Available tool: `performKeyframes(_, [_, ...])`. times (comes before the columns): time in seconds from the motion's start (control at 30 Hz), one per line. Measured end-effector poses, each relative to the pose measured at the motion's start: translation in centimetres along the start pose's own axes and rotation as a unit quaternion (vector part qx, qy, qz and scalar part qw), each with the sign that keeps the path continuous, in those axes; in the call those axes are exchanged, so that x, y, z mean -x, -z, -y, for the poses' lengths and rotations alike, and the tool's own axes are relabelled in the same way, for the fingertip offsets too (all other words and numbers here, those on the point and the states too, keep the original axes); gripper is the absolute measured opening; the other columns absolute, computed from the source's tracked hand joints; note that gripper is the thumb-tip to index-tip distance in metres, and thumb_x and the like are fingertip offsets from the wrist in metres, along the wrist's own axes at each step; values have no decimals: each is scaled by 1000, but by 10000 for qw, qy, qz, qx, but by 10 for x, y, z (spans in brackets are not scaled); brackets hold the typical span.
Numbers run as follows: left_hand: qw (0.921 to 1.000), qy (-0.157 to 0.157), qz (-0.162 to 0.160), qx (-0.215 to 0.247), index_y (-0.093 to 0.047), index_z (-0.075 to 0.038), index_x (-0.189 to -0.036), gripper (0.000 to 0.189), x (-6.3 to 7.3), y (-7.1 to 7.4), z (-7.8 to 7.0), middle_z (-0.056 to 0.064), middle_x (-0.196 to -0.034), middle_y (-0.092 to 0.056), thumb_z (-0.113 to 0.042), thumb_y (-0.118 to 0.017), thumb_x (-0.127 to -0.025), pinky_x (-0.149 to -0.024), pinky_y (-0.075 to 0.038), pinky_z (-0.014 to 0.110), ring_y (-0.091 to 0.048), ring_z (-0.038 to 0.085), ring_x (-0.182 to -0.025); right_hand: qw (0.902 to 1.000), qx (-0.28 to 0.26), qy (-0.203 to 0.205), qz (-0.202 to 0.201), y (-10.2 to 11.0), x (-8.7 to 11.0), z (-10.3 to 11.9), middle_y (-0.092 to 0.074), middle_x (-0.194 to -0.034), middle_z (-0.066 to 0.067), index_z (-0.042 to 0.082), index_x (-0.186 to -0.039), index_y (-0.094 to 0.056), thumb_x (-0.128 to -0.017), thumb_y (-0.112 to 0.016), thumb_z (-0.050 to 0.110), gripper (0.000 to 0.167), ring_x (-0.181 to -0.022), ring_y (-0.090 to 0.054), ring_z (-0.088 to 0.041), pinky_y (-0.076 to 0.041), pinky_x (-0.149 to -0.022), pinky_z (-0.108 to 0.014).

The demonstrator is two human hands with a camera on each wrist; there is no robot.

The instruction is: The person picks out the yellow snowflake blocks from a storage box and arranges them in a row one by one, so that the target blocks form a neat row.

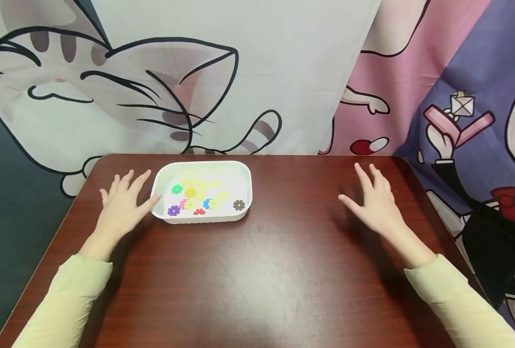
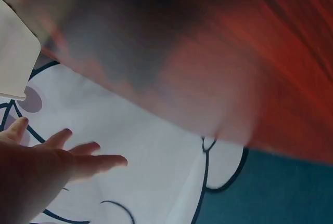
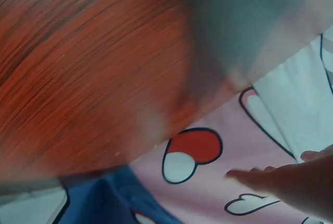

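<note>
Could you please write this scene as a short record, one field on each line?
surface: brown table
container: white tray, near the table's far edge
contents: flower-shaped pieces, including yellow, green, purple, red, blue and grey
left hand: beside the tray, fingers spread, thumb at its rim; contact unclear
right hand: apart from the tray, holding nothing
background: cartoon-printed cloth

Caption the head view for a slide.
Left hand beside a white tray of colorful pieces, right hand apart, both over a brown table.

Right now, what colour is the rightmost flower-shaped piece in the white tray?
That flower piece is grey-brown, clearest in the head view.
</note>
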State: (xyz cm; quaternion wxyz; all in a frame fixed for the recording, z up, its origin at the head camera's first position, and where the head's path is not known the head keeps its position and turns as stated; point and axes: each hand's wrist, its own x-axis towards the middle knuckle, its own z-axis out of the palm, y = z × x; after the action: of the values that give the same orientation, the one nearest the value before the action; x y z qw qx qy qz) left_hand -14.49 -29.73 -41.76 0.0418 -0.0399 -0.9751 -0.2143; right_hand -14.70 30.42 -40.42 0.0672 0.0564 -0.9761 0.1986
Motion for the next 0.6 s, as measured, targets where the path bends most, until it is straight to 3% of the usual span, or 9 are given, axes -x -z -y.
performKeyframes(0.13, [9958,29,70,910,-34,-8,-165,73,-4,-2,6,35,-166,-30,-44,-59,-107,-117,-16,86,-23,61,-154,9983,-539,229,-81,-6,-4,13,-23,-169,-29,18,-169,-26,-99,-72,43,87,-153,-24,-56,-30,-116,-79])
performKeyframes(0.27, [9878,166,238,1531,-29,-7,-167,74,-9,-4,11,32,-167,-32,-37,-61,-107,-122,-24,78,-27,54,-155,9941,-968,452,-207,-16,-10,28,-29,-168,-28,15,-167,-31,-100,-74,34,82,-155,-28,-50,-29,-122,-73])
performKeyframes(0.43, [9696,309,451,2385,-25,-6,-167,78,-12,-11,15,34,-165,-35,-25,-67,-105,-120,-34,71,-36,57,-150,9864,-1455,706,-301,-27,-18,47,-36,-165,-26,10,-165,-36,-100,-72,24,75,-154,-33,-44,-29,-125,-68])
performKeyframes(0.53, [9555,446,618,2848,-22,-6,-168,80,-14,-14,17,31,-166,-35,-22,-67,-105,-121,-47,38,-41,52,-149,9787,-1840,846,-329,-34,-24,58,-39,-162,-25,8,-162,-40,-100,-72,18,71,-148,-41,-43,-35,-122,-64])
performKeyframes(0.6, [9486,498,678,3050,-21,-5,-168,80,-15,-17,18,30,-167,-35,-22,-67,-106,-108,-48,14,-49,39,-147,9716,-2150,939,-303,-38,-27,66,-41,-160,-24,6,-161,-42,-100,-72,13,69,-143,-45,-43,-39,-120,-63])
